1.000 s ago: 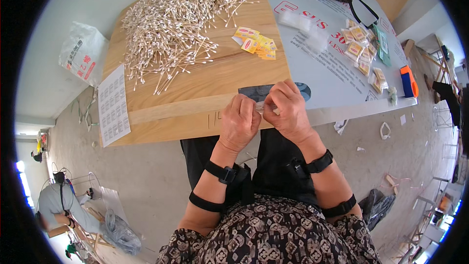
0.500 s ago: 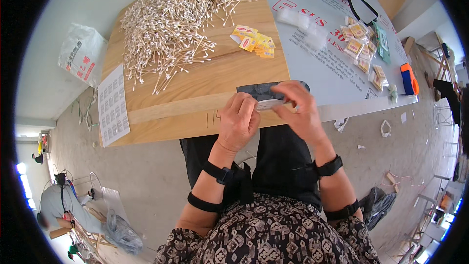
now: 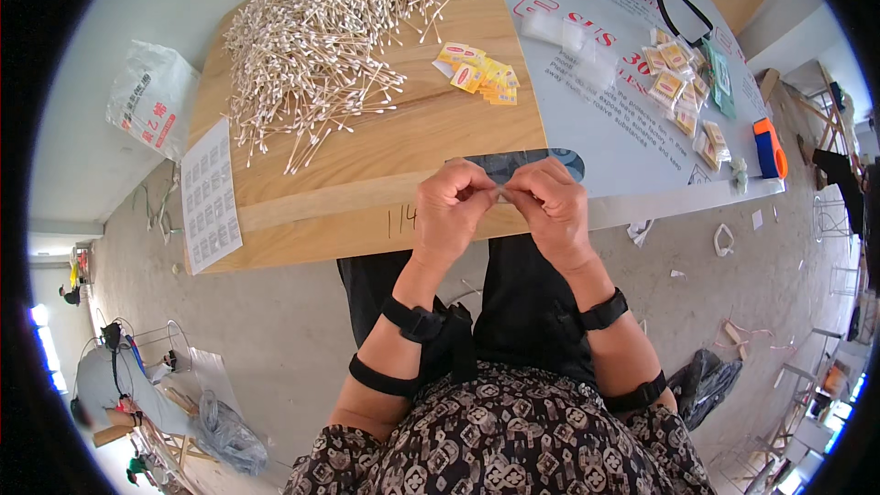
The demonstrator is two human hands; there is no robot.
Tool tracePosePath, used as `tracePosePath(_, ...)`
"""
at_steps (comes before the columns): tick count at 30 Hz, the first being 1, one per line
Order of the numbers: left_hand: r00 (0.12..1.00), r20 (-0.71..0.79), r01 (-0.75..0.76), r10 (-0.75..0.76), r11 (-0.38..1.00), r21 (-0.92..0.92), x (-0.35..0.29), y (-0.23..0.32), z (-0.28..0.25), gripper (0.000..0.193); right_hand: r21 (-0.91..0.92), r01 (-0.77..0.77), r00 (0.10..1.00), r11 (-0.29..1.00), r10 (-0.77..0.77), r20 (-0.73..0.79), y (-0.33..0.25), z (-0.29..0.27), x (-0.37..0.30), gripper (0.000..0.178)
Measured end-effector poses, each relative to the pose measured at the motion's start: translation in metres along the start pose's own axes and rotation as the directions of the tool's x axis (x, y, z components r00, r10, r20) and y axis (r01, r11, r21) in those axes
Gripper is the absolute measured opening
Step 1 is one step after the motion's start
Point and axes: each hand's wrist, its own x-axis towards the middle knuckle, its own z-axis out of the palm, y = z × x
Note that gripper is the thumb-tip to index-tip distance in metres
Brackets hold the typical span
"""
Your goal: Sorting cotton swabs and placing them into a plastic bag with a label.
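Seen from above, a person's 2 bare hands met just above the front edge of a wooden tabletop (image 3: 431,142). The left hand (image 3: 449,211) and right hand (image 3: 555,211) nearly touched, thumbs and fingertips pinched on a small pale item (image 3: 500,194) between them; the fingers hid most of it, so its shape could not be told. A dark patch (image 3: 502,165) lay flat just beyond the hands. Farther back on the left spread a large heap of cotton swabs (image 3: 312,55), with yellow cards (image 3: 477,69) to its right. On an adjoining grey printed sheet (image 3: 623,165) lay clear plastic bags (image 3: 573,48), small packets with yellow labels (image 3: 674,73) and an orange-and-blue object (image 3: 770,149). A white printed page (image 3: 211,194) lay at the tabletop's left edge.
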Motion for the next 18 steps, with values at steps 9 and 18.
tracePosePath(9, 0.854, 0.043, -0.480, 0.519, 0.754, 0.449, 0.002, 0.010, 0.002, 0.018, -0.175, 0.209, 0.970, 0.962, -0.227, -0.086, -0.005, 0.002, 0.002, 0.016)
tracePosePath(18, 0.764, 0.237, -0.593, 0.600, 0.506, 0.627, 0.005, 0.017, -0.001, 0.021, -0.409, 0.429, 0.902, 0.805, -0.408, 0.142, -0.002, -0.010, 0.004, 0.022)
